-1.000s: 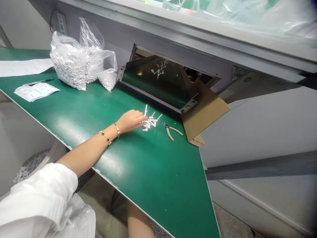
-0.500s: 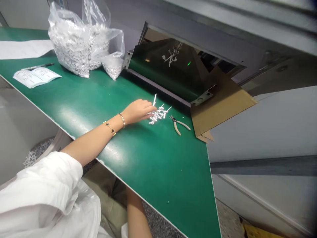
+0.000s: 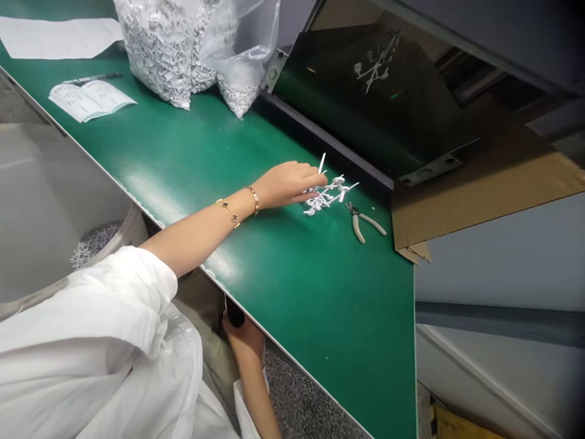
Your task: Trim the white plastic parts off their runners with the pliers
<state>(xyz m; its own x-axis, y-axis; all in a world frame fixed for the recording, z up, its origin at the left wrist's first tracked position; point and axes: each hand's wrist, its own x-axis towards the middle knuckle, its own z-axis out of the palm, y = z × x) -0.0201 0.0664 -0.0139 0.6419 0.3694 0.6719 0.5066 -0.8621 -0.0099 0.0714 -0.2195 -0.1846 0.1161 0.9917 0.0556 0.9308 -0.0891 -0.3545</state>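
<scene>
My left hand, a bracelet at its wrist, reaches over the green table with its fingers closed on a small tangle of white plastic sprues. One white stick points up beyond the fingertips. Just right of the sprues lies a pair of cutting pliers with pale handles. Below the table's front edge, my right hand is wrapped round a dark object, partly hidden by the edge.
Clear bags of small white parts stand at the back left. Near them lie an open booklet, a pen and a paper sheet. A dark reflective panel and cardboard border the right back. A bin holds white scraps.
The view has shifted, so the table contents appear larger and the bags higher. My right hand has come into view below the table edge with a dark object. My left hand stays at the sprues.
</scene>
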